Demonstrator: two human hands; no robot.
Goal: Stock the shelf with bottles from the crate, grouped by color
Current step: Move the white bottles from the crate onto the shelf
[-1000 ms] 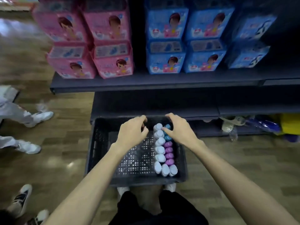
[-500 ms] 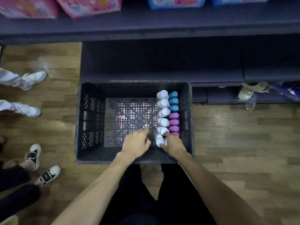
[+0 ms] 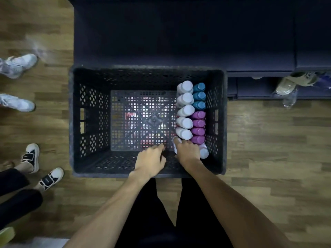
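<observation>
I see my right hand (image 3: 188, 152) curled over the nearest white bottle (image 3: 175, 144) inside the black crate (image 3: 89, 122), gripping it. Just left, my left hand (image 3: 150, 161) hovers loosely curled, holding nothing. Beyond the right hand run white bottles (image 3: 185, 111), then purple bottles (image 3: 198, 127) and teal bottles (image 3: 199, 96).

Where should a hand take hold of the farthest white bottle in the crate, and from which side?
Grip the farthest white bottle by its capped top and upper body, coming from above. It stands upright in the crate, a blue bottle tight on its right and another white bottle just behind, so only the top and its open left side offer the fingers room.
</observation>
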